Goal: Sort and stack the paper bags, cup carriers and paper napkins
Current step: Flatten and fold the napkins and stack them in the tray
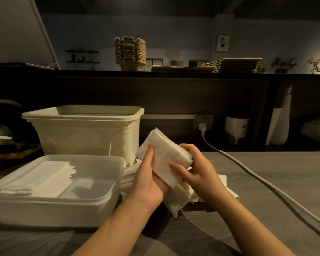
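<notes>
A grey table (266, 182) fills the foreground, backed by a long dark shelf (174, 73) that runs across the whole view above it; on the table's left stands a tall cream bin (85, 133), and just in front of that sits a shallow white tray (54, 211), the two nearly touching; a white cable (257, 179) trails from a wall socket (203, 121) across the table's right side. Up on the shelf, flat paper bags (233, 65) lie stacked to the right, and a nested tower of cup carriers (130, 52) stands well apart to their left. Inside the tray, a neat stack of napkins (41, 180) lies against its left side; a loose heap of napkins (179, 198) lies on the table just right of the tray, under the hands. The left hand (148, 183) cradles a napkin bundle (163, 154) from below, thumb pressed flat on its upper face; the right hand (198, 170) grips the bundle's right edge, fingers curled round it and thumb resting on top; the bundle tilts up towards the bin, above the heap.
</notes>
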`<state>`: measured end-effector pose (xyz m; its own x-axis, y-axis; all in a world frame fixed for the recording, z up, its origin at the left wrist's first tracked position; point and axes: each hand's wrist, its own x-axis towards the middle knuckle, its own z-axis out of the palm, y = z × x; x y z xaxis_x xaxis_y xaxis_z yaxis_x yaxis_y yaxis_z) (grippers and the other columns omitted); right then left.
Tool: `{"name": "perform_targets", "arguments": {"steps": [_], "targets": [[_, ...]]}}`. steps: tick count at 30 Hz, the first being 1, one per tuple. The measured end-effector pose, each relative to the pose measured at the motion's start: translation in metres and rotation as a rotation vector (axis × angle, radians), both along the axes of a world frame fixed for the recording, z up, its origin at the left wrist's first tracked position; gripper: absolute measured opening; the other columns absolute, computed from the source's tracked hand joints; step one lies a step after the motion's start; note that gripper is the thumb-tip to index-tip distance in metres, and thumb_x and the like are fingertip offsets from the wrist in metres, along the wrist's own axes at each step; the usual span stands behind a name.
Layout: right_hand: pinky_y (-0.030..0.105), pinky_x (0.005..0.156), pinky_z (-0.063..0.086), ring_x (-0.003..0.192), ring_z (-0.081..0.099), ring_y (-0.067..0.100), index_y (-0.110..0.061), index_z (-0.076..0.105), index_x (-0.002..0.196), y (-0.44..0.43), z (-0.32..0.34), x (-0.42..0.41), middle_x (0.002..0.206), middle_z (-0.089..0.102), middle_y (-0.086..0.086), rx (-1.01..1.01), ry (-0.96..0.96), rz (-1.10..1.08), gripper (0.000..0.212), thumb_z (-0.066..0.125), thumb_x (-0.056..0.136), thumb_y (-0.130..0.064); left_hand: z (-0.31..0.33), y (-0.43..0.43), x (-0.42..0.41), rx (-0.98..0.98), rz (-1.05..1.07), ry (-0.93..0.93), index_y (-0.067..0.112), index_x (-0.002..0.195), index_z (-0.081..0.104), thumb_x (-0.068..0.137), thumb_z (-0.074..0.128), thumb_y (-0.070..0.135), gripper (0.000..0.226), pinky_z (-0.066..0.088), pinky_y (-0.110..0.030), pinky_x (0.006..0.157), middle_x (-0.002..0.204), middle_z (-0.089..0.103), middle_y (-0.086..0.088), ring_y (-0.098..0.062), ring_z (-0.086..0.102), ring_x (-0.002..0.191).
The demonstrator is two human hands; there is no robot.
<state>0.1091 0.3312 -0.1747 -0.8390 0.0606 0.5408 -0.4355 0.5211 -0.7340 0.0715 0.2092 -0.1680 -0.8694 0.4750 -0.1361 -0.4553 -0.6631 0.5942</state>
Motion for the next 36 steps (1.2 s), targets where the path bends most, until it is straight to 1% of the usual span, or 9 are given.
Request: {"name": "perform_targets", "arguments": {"steps": [7, 10, 14, 19, 22, 25, 29, 33, 36], "targets": [[0.008, 0.082, 0.038, 0.107, 0.034, -0.015, -0.051, 0.007, 0.132, -0.004, 0.0, -0.001, 0.121, 0.024, -0.031, 0.289, 0.234, -0.235, 0.058, 0.04, 0.085, -0.052, -0.004, 0.002, -0.002, -0.118, 0.062, 0.042, 0.012, 0.119, 0.058, 0.077, 0.062, 0.051, 0.056, 0.055, -0.042, 0.07, 0.095, 0.072, -0.017, -0.031, 0.069, 0.089], [0.018, 0.096, 0.041, 0.122, 0.03, -0.007, -0.052, -0.001, 0.133, -0.007, -0.002, 0.0, 0.141, 0.023, -0.022, 0.327, 0.121, -0.166, 0.056, 0.036, 0.091, -0.048, -0.008, 0.005, 0.002, -0.182, 0.066, 0.085, 0.015, 0.12, 0.058, 0.077, 0.061, 0.052, 0.057, 0.055, -0.042, 0.069, 0.096, 0.072, -0.016, -0.031, 0.068, 0.09], [0.023, 0.092, 0.047, 0.111, 0.045, -0.002, -0.055, 0.003, 0.131, -0.011, -0.001, 0.003, 0.13, 0.044, -0.016, 0.266, 0.013, -0.035, 0.048, 0.033, 0.096, -0.041, -0.011, 0.008, 0.004, -0.181, 0.119, 0.14, 0.018, 0.121, 0.057, 0.061, 0.066, 0.056, 0.072, 0.053, -0.04, 0.075, 0.106, 0.068, -0.013, -0.027, 0.065, 0.097], [0.034, 0.093, 0.05, 0.112, 0.049, 0.004, -0.06, 0.006, 0.125, -0.008, 0.002, 0.003, 0.123, 0.043, -0.018, 0.072, -0.006, -0.028, 0.05, 0.029, 0.081, -0.058, -0.008, 0.012, 0.011, -0.331, 0.202, 0.424, 0.031, 0.11, 0.055, 0.063, 0.067, 0.045, 0.051, 0.052, -0.036, 0.078, 0.106, 0.065, -0.004, -0.02, 0.061, 0.099], [0.029, 0.092, 0.05, 0.113, 0.051, 0.003, -0.049, 0.016, 0.139, -0.006, 0.001, 0.001, 0.126, 0.05, -0.015, -0.003, 0.009, -0.013, 0.056, 0.032, 0.085, -0.054, -0.007, 0.012, 0.01, -0.493, 0.348, 0.585, 0.035, 0.1, 0.05, 0.073, 0.065, 0.045, 0.032, 0.051, -0.028, 0.076, 0.102, 0.063, 0.005, -0.011, 0.06, 0.094], [0.015, 0.079, 0.048, 0.102, 0.055, -0.002, -0.045, 0.027, 0.135, -0.004, 0.001, 0.001, 0.112, 0.052, -0.025, -0.112, -0.01, 0.014, 0.041, 0.034, 0.096, -0.038, -0.008, 0.012, 0.007, -0.595, 0.431, 0.694, 0.036, 0.114, 0.043, 0.084, 0.058, 0.041, 0.034, 0.046, -0.019, 0.069, 0.104, 0.056, 0.013, -0.005, 0.056, 0.094], [0.013, 0.074, 0.047, 0.09, 0.057, -0.004, -0.043, 0.047, 0.101, -0.007, 0.0, -0.001, 0.1, 0.058, -0.018, -0.155, -0.069, 0.021, 0.017, 0.033, 0.097, -0.034, -0.012, 0.017, 0.009, -0.669, 0.383, 0.826, 0.043, 0.118, 0.032, 0.092, 0.047, 0.038, 0.03, 0.044, -0.007, 0.061, 0.097, 0.05, 0.024, 0.008, 0.05, 0.085], [0.013, 0.072, 0.044, 0.091, 0.054, -0.005, -0.046, 0.041, 0.108, -0.007, 0.001, -0.003, 0.101, 0.052, -0.025, -0.212, -0.095, 0.018, 0.015, 0.037, 0.096, -0.036, -0.01, 0.013, 0.008, -0.665, 0.357, 0.789, 0.043, 0.113, 0.032, 0.095, 0.042, 0.037, 0.022, 0.043, -0.011, 0.062, 0.095, 0.049, 0.021, 0.004, 0.051, 0.083], [0.024, 0.08, 0.051, 0.098, 0.058, 0.006, -0.036, 0.047, 0.115, -0.001, 0.002, -0.004, 0.11, 0.059, -0.011, -0.347, -0.136, 0.018, 0.021, 0.046, 0.093, -0.037, -0.011, 0.012, 0.008, -0.696, 0.336, 0.857, 0.044, 0.108, 0.036, 0.094, 0.04, 0.04, 0.015, 0.048, -0.013, 0.061, 0.096, 0.055, 0.015, 0.002, 0.057, 0.082]]}}
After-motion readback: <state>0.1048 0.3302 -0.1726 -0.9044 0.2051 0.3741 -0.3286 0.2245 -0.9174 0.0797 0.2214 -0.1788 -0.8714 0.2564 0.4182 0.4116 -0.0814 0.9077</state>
